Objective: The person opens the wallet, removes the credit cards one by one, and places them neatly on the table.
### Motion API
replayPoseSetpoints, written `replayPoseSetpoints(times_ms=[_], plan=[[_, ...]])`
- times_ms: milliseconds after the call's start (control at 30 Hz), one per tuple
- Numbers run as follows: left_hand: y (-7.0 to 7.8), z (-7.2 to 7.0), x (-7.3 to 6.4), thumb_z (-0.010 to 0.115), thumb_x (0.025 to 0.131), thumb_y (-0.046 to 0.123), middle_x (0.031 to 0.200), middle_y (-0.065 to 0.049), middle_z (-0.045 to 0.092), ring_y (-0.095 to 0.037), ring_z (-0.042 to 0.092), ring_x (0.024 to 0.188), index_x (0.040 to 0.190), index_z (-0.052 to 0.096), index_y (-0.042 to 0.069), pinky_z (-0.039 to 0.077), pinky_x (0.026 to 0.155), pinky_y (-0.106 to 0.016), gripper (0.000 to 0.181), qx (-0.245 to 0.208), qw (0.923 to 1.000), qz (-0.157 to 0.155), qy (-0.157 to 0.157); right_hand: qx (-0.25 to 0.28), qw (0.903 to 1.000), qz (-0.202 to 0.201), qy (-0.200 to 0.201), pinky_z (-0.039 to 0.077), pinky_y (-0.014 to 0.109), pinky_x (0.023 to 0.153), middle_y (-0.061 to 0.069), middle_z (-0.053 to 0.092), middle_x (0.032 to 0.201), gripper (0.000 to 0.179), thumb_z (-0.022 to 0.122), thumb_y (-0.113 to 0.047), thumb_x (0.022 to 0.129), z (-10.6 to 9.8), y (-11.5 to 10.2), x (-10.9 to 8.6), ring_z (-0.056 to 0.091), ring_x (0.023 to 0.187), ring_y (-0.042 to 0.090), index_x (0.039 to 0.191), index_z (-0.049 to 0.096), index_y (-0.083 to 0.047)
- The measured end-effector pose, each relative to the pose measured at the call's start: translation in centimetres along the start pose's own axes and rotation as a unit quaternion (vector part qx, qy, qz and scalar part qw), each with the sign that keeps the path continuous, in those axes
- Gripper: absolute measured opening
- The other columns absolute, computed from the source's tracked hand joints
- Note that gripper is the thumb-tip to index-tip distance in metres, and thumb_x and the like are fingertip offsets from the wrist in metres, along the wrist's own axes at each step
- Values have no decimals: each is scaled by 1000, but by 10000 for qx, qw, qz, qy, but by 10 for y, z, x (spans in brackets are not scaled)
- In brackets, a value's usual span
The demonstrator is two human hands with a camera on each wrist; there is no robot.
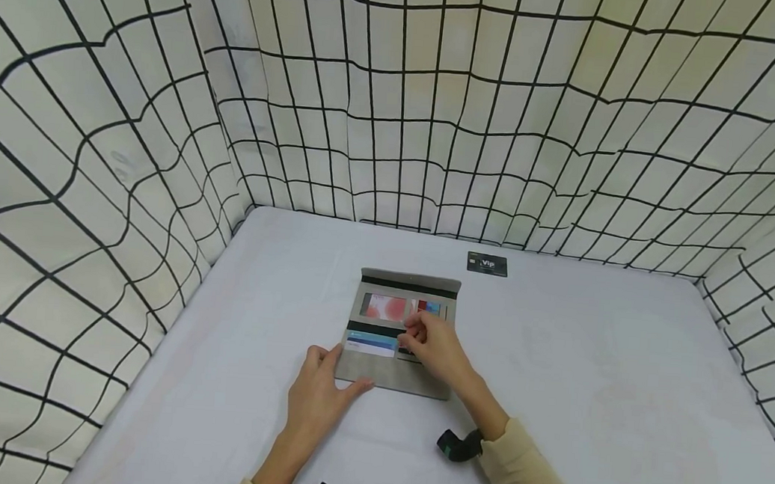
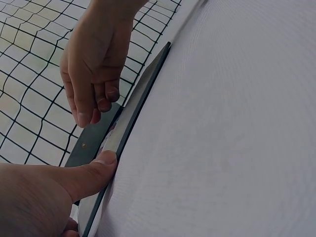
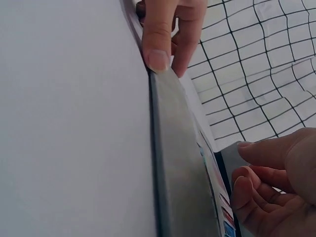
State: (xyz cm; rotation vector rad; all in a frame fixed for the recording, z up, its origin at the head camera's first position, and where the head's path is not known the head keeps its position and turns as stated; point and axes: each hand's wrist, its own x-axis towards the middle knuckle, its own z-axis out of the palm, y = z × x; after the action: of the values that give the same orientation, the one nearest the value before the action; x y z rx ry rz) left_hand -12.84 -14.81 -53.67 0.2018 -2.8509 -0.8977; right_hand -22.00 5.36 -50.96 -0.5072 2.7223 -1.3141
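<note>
An unfolded grey wallet [image 1: 391,378] lies on the white table with cards in its slots. A pink-and-red card [image 1: 386,307] and a partly covered red-and-blue card [image 1: 433,307] sit in the far half. Nearer is a blue-and-white card [image 1: 370,344]. My left hand [image 1: 319,396] grips the wallet's near left corner, its thumb [image 2: 101,168] on the near edge. My right hand [image 1: 439,353] is over the wallet's right half, hiding part of the slots. In the right wrist view its fingers [image 3: 256,197] are loosely curled, apart from the thumb, with nothing visible between them.
A black card marked "Vip" [image 1: 487,264] lies near the table's far edge, right of the wallet. Black netting [image 1: 403,116] over white cloth rises behind the table and along both sides. Black devices [image 1: 459,446] are worn at both wrists.
</note>
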Motion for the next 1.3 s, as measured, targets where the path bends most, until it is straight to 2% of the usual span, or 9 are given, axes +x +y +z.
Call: replayPoseSetpoints(times_ms=[133,367,767,1000,1300], plan=[[0,0,-1,85,75,49,106,-9,50,-15,49,81,135,59,-1,42,61,-25,83,32,10000,-2,-3,-31,9998,-172,-102,48,16,65,2,65,84,20,74,-12,90,6,-1,-3,55,72,10,104,66,-1],[-1,1,-4,85,76,49,106,-8,49,-15,48,80,136,59,-2,40,60,-24,82,16,10000,-22,-35,-240,9988,-146,-404,51,17,69,1,65,88,20,74,-15,91,14,-4,-10,56,76,9,107,67,-4],[-1,-1,-3,85,75,48,104,-8,49,-15,47,79,135,59,-2,39,60,-24,82,11,10000,12,19,-724,9953,-354,-536,50,19,68,1,65,86,19,74,-13,90,21,-11,-9,53,75,10,106,69,-4],[-2,-1,-2,85,75,49,104,-8,49,-14,47,78,135,60,-2,39,59,-23,82,76,9999,81,91,-1049,9921,-347,-587,53,22,74,3,67,91,16,73,-16,92,24,-15,-4,55,78,11,104,71,-6],[-1,0,-1,85,76,48,103,-8,48,-14,45,79,135,59,-3,39,60,-24,82,9,9999,85,71,-1352,9879,-460,-606,53,24,74,2,66,89,6,73,-15,92,24,-19,-2,53,79,12,96,73,-10]])
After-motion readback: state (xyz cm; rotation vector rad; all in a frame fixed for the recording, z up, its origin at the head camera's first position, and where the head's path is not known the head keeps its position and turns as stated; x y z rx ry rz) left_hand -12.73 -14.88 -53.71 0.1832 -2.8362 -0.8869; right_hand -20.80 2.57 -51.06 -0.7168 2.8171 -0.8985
